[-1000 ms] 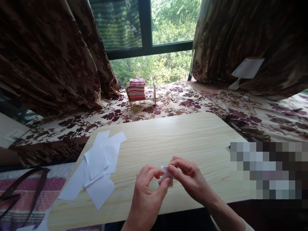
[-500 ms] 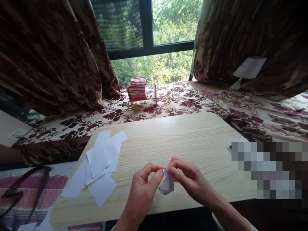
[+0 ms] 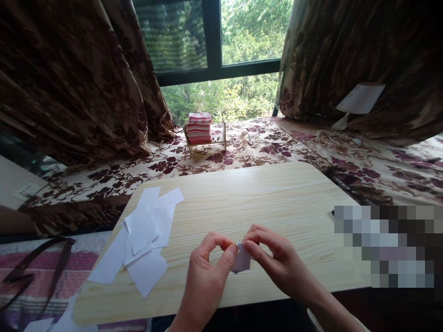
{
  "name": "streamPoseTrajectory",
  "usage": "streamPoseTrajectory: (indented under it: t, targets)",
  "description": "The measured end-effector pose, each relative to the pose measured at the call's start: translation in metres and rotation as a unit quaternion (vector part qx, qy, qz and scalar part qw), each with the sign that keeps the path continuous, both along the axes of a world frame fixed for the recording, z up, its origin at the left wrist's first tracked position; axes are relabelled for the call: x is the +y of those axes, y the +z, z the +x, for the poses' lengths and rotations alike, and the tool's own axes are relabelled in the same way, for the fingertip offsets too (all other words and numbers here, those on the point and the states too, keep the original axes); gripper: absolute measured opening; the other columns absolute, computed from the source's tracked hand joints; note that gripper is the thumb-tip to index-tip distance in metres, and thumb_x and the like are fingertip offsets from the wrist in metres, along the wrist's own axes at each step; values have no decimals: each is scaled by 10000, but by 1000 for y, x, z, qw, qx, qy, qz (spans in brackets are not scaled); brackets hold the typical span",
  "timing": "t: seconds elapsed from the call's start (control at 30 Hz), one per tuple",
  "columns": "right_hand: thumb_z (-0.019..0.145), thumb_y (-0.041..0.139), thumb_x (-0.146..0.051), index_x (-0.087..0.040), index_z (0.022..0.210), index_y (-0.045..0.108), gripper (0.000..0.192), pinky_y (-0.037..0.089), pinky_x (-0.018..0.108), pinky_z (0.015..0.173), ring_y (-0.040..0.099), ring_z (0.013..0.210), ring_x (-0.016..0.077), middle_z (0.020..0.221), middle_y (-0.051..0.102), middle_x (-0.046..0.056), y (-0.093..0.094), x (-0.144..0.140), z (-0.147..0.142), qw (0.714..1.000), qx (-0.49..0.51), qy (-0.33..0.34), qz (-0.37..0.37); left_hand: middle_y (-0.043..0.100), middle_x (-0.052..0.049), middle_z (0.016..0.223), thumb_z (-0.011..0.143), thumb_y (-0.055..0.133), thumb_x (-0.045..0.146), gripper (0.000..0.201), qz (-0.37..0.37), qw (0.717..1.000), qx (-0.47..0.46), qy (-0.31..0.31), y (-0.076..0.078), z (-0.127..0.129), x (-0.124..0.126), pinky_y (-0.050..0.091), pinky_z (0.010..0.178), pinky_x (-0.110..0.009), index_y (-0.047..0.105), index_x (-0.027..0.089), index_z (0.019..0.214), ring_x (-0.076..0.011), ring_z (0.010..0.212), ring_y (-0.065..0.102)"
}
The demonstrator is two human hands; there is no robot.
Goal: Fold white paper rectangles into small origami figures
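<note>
A small piece of folded white paper hangs between my two hands, above the near edge of the wooden table. My left hand pinches its upper left corner between thumb and forefinger. On the other side, my right hand grips the upper right part with thumb and fingers. The fingertips nearly meet at the top, hiding part of the folds. To the left, several loose sheets of white paper lie overlapping on the tabletop.
More paper rests on the striped bedding at lower left, near a dark strap. Beyond the table, a small rack holds folded red-and-white cloths on a floral cover. A lamp stands at right. A blurred patch covers the right side.
The folded paper has turned between my fingers and its lower end sits slightly higher. Both hands keep their pinch with small finger shifts. The view has moved slightly.
</note>
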State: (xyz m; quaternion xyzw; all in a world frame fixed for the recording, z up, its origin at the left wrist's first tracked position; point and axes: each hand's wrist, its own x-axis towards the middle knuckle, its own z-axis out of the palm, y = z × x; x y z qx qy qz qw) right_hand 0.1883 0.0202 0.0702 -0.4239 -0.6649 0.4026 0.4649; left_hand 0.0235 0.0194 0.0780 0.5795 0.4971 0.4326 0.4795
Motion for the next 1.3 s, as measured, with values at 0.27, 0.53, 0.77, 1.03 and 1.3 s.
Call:
streamPoseTrajectory:
  t: [0.27, 0.53, 0.77, 1.03, 1.3]
  targets:
    - [941, 503, -192, -213, 831, 624, 165, 435, 300, 663, 544, 734, 168, 769, 571, 30, 2, -4, -1, 993, -70, -5, 90, 644, -24, 819, 861, 591, 252, 138, 80, 995, 49, 13, 1, 4, -5, 470, 746, -270, 724, 216, 849, -181, 810, 602]
    - [914, 560, -184, -213, 826, 596, 99, 432, 289, 641, 546, 689, 159, 715, 587, 9, 2, -6, -1, 989, -90, -40, 107, 630, -33, 841, 858, 602, 261, 147, 65, 997, 42, -20, 0, 3, -6, 471, 752, -276, 743, 227, 882, -184, 820, 592]
    - [933, 526, -184, -215, 876, 631, 123, 465, 257, 688, 591, 765, 147, 805, 621, 13, 1, -4, 4, 992, -37, -71, 101, 595, -33, 808, 825, 642, 281, 144, 25, 999, -29, 7, -6, 3, -4, 450, 675, -247, 734, 195, 757, -167, 774, 556]
    - [899, 583, -236, -208, 902, 634, 58, 470, 249, 698, 590, 769, 140, 826, 617, 13, -6, -14, 4, 989, -42, -124, 72, 575, 3, 828, 815, 705, 304, 110, -31, 988, -140, 53, -19, 0, -3, 429, 682, -190, 755, 211, 786, -125, 789, 527]
    - [892, 513, -210, -203, 831, 652, 151, 441, 264, 663, 558, 705, 138, 736, 597, -5, -3, -13, -3, 997, -18, -79, -20, 595, 15, 795, 791, 736, 325, 114, -90, 967, -235, 43, -19, 5, -5, 431, 707, -187, 775, 235, 848, -118, 780, 524]
